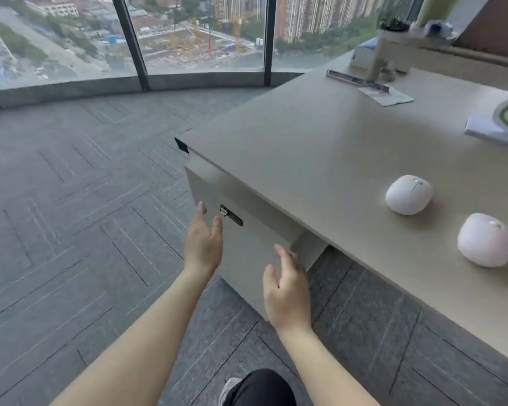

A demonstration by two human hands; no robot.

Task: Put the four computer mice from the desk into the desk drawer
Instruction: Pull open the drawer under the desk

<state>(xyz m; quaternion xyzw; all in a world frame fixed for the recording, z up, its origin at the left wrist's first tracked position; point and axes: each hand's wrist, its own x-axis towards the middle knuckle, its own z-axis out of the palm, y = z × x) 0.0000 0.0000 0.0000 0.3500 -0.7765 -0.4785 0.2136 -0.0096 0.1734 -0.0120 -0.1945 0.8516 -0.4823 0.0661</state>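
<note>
Beige drawer front (255,253) shut, both hands (203,244) (288,294) spread-fingered, empty, near its edges; carpet (71,200) clear; no legible writing.

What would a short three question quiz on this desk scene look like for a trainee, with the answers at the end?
1. True or false: both hands are empty.
2. How many computer mice show on the desk top?
3. Which hand is nearer the lock on the drawer front: A left, B right?

Key
1. True: the left hand and the right hand are open and hold nothing.
2. Two: a white mouse and a pale pink mouse on the desk.
3. A: the left hand's fingertips are beside the lock on the drawer front.
</note>
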